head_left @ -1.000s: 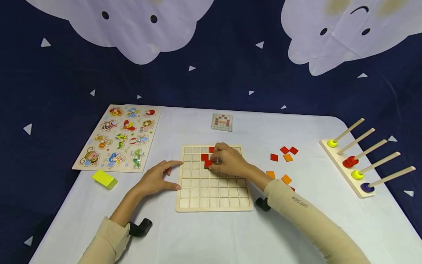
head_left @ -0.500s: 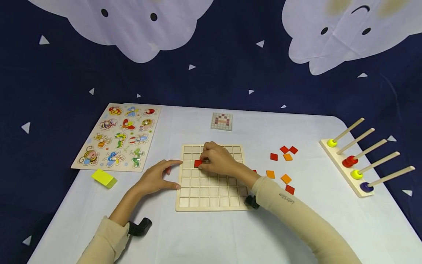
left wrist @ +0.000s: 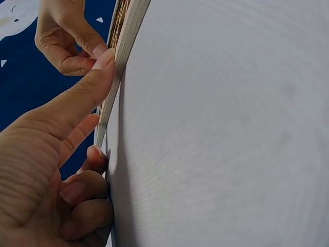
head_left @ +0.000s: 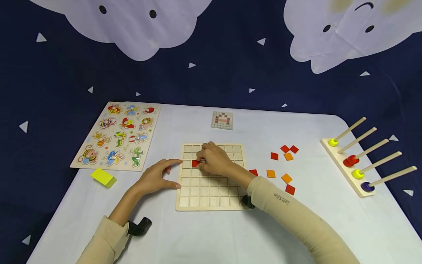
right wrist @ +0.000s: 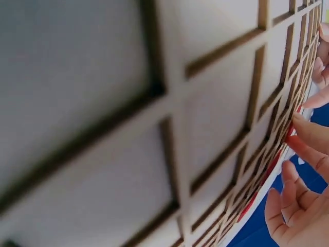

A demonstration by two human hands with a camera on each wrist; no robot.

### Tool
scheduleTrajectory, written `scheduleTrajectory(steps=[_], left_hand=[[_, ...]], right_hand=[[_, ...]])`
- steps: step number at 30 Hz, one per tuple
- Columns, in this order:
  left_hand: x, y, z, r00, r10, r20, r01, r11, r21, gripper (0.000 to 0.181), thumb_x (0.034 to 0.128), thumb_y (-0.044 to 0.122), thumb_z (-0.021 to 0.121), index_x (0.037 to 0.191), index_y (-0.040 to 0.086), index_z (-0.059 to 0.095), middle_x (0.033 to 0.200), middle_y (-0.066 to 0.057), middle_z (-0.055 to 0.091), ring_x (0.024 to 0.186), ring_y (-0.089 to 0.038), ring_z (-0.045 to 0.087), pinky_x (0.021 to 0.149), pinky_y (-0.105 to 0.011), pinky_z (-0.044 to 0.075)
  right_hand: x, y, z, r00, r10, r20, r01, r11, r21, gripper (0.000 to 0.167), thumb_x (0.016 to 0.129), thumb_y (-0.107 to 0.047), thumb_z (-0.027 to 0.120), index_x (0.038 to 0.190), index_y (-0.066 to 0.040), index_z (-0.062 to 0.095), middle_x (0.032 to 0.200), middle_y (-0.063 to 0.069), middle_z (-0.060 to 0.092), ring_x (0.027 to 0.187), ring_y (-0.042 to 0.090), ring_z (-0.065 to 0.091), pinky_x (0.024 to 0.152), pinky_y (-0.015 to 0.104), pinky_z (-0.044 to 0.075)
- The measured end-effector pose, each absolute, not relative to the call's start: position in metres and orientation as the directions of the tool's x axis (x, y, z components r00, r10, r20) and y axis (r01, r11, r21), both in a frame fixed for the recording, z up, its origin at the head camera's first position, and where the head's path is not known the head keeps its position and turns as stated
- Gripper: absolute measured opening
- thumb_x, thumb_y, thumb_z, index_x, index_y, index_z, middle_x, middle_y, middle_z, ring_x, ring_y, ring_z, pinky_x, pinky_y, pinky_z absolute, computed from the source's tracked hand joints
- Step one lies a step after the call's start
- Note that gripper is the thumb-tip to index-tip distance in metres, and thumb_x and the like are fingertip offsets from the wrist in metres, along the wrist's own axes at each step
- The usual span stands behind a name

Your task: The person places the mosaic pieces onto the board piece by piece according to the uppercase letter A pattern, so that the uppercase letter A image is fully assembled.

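At the grid board (head_left: 204,202), the right hand (head_left: 214,159) pinches a square red tile (head_left: 194,164) on the side toward the board's left edge, where the left hand (head_left: 155,179), farther from the tile, rests with thumb and forefinger spread wide.

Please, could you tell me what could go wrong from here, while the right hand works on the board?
The red tile at the right hand's fingertips might catch on the dividers of the wooden board.
The board might slide a little, since the left hand only touches its left edge.
The right forearm might brush the loose red tile beside it.
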State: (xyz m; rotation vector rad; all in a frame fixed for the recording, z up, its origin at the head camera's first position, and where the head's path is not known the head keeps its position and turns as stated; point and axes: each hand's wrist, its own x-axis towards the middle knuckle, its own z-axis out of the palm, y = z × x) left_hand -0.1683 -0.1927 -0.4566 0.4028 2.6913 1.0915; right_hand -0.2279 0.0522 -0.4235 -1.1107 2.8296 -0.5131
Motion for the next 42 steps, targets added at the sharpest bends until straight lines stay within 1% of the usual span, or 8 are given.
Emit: scheduleTrajectory(steps=[4,10,19,25,29,33,37,42], left_hand=[[-0.168,-0.192,-0.456,-0.938,0.335,-0.093,0.174,0.684,0.708,0.08,0.0681,0.038,0.091,0.139,0.021,0.057,0.092,-0.002,0.045,0.075,-0.017,0.037,0.065,-0.032,0.03],[-0.168,-0.192,-0.455,-0.938,0.335,-0.092,0.174,0.68,0.712,0.081,0.0676,0.038,0.091,0.139,0.02,0.057,0.092,-0.003,0.045,0.076,-0.018,0.037,0.065,-0.033,0.03],[-0.168,-0.195,-0.455,-0.938,0.338,-0.075,0.186,0.674,0.715,0.081,0.0676,0.038,0.091,0.138,0.019,0.057,0.092,-0.003,0.045,0.075,-0.017,0.036,0.064,-0.032,0.03],[-0.168,-0.193,-0.454,-0.938,0.337,-0.076,0.184,0.674,0.715,0.081,0.0673,0.037,0.091,0.138,0.019,0.057,0.092,-0.004,0.046,0.073,-0.017,0.035,0.063,-0.031,0.029],[-0.168,-0.193,-0.454,-0.937,0.339,-0.08,0.182,0.674,0.716,0.081,0.0673,0.037,0.091,0.138,0.018,0.057,0.092,-0.004,0.046,0.073,-0.017,0.035,0.063,-0.031,0.029],[-0.168,-0.193,-0.454,-0.938,0.337,-0.083,0.179,0.675,0.716,0.081,0.0672,0.037,0.091,0.139,0.018,0.057,0.092,-0.004,0.046,0.073,-0.017,0.035,0.063,-0.031,0.029],[-0.168,-0.194,-0.454,-0.939,0.336,-0.08,0.18,0.674,0.717,0.081,0.0672,0.037,0.091,0.139,0.019,0.057,0.092,-0.003,0.045,0.074,-0.017,0.035,0.063,-0.031,0.029],[-0.168,-0.193,-0.455,-0.937,0.344,-0.069,0.191,0.667,0.72,0.081,0.0674,0.038,0.091,0.138,0.019,0.057,0.091,-0.003,0.045,0.077,-0.017,0.037,0.066,-0.032,0.03]], right_hand=[[-0.225,0.056,-0.418,-0.729,-0.684,0.04,-0.665,0.692,-0.282,0.02,0.087,-0.028,0.077,0.098,-0.012,0.076,0.096,0.005,0.062,0.084,0.019,0.049,0.073,0.03,0.044],[-0.222,0.081,-0.407,-0.749,-0.66,0.06,-0.632,0.683,-0.367,0.029,0.087,-0.027,0.077,0.111,-0.009,0.075,0.1,0.007,0.061,0.088,0.018,0.048,0.075,0.031,0.044],[-0.22,0.143,-0.409,-0.802,-0.595,0.053,-0.554,0.708,-0.438,0.027,0.086,-0.024,0.078,0.108,-0.01,0.076,0.103,0.005,0.061,0.096,0.018,0.05,0.083,0.037,0.046],[-0.212,0.181,-0.412,-0.827,-0.559,0.065,-0.522,0.719,-0.459,0.026,0.083,-0.022,0.08,0.105,-0.01,0.077,0.1,0.005,0.061,0.098,0.02,0.05,0.086,0.042,0.046],[-0.206,0.202,-0.413,-0.852,-0.522,0.045,-0.478,0.739,-0.475,0.026,0.08,-0.021,0.084,0.103,-0.011,0.078,0.098,0.004,0.059,0.099,0.018,0.048,0.086,0.04,0.045],[-0.201,0.216,-0.415,-0.863,-0.505,0.02,-0.449,0.747,-0.49,0.025,0.077,-0.02,0.086,0.1,-0.012,0.078,0.097,0.003,0.057,0.096,0.018,0.047,0.082,0.037,0.043],[-0.199,0.223,-0.42,-0.862,-0.506,0.005,-0.444,0.751,-0.489,0.022,0.076,-0.019,0.087,0.096,-0.014,0.078,0.096,0.001,0.057,0.093,0.019,0.048,0.077,0.032,0.04],[-0.196,0.227,-0.426,-0.856,-0.517,0.029,-0.466,0.745,-0.478,0.021,0.075,-0.016,0.087,0.094,-0.012,0.078,0.096,0.001,0.057,0.09,0.018,0.048,0.073,0.028,0.041]])
